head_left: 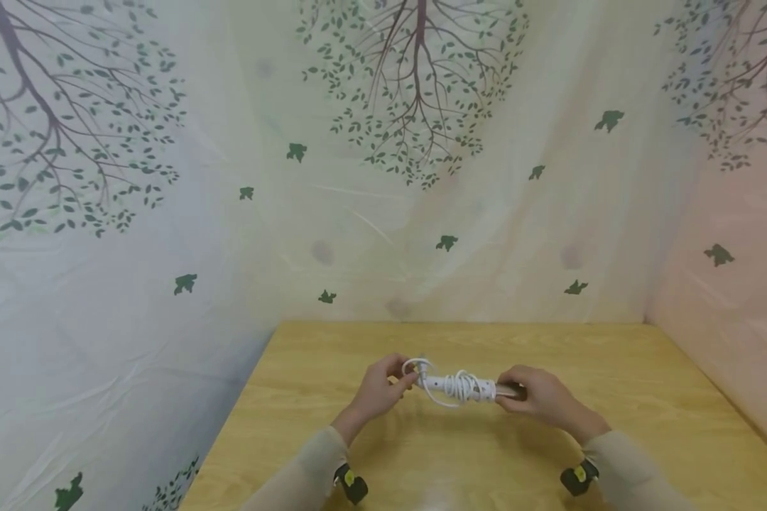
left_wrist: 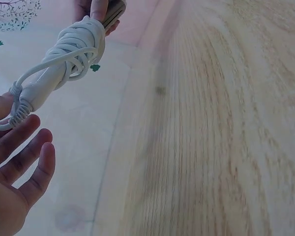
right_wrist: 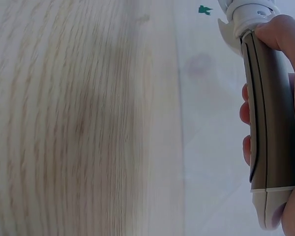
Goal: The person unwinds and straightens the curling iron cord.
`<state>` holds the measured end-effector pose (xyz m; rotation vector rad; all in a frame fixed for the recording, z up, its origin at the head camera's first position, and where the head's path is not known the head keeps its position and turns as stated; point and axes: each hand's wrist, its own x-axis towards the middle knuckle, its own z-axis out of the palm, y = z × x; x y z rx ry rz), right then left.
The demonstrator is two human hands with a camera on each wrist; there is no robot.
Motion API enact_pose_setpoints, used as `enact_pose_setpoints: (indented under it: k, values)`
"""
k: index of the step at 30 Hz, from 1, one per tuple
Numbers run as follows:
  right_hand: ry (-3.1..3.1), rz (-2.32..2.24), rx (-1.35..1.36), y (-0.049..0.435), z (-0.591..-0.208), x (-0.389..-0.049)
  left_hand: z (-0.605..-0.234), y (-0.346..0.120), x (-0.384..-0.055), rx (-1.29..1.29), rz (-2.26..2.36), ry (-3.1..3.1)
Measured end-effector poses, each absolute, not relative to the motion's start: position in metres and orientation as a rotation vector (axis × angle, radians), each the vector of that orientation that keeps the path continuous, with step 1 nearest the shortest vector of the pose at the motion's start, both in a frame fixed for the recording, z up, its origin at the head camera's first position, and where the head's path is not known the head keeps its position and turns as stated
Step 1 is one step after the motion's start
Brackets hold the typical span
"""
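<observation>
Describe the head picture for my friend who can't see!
A person's right hand grips a white and brown stick-shaped appliance wrapped in white cord; the left hand pinches cord at its other end. Below is a yellowish wooden table; behind, a pale backdrop shows leafy trees.

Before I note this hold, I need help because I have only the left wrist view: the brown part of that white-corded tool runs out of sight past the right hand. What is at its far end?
Observer: The right wrist view shows the brown part ending in a pale tip.
Operator: My view cuts off both wrists. Is anything worn there?
Observer: Yes, the head view shows a black device on the left wrist and a matching black device on the right.
Operator: And is the tool held over the table?
Observer: Yes, in the head view the tool is over the wooden table.
</observation>
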<state>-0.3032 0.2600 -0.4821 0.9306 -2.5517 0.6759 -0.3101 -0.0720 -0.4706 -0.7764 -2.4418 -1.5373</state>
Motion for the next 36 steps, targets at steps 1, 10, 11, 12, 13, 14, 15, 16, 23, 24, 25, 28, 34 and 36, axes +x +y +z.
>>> enact_pose_setpoints:
  k: [1,10,11,12,13,14,15,16,23,24,25,28,34,36]
  values:
    - [-2.554,0.682,0.934,0.259,-0.482,-0.303,-0.468,-0.072,-0.309,-0.77,-1.543,-2.444]
    - [-2.509,0.716,0.967,0.247,-0.479,-0.305,-0.467,-0.086,-0.315,-0.683,-1.596,-2.398]
    - [-2.512,0.717,0.969,0.246,-0.479,-0.306,-0.467,-0.087,-0.316,-0.684,-1.605,-2.391]
    - [-2.517,0.714,0.97,0.245,-0.479,-0.306,-0.467,-0.088,-0.317,-0.689,-1.618,-2.386]
    - [-2.52,0.715,0.971,0.245,-0.478,-0.305,-0.466,-0.089,-0.317,-0.694,-1.627,-2.384]
    - [-2.525,0.722,0.971,0.244,-0.478,-0.305,-0.467,-0.09,-0.318,-0.699,-1.631,-2.385]
    - [-2.525,0.729,0.973,0.243,-0.478,-0.305,-0.466,-0.091,-0.318,-0.701,-1.632,-2.389]
    - [-2.521,0.732,0.975,0.243,-0.477,-0.305,-0.466,-0.092,-0.319,-0.703,-1.63,-2.393]
    - [-2.428,0.688,1.029,0.239,-0.471,-0.31,-0.458,-0.096,-0.322,-0.682,-1.622,-2.38]
    - [-2.418,0.679,1.033,0.239,-0.47,-0.311,-0.456,-0.097,-0.323,-0.68,-1.624,-2.376]
    - [-2.412,0.668,1.033,0.239,-0.469,-0.312,-0.455,-0.097,-0.323,-0.672,-1.629,-2.375]
    - [-2.417,0.659,1.034,0.238,-0.466,-0.315,-0.452,-0.098,-0.325,-0.672,-1.64,-2.365]
    - [-2.404,0.633,1.046,0.236,-0.462,-0.317,-0.448,-0.099,-0.325,-0.651,-1.687,-2.357]
    - [-2.376,0.607,1.054,0.235,-0.46,-0.318,-0.447,-0.099,-0.326,-0.648,-1.697,-2.343]
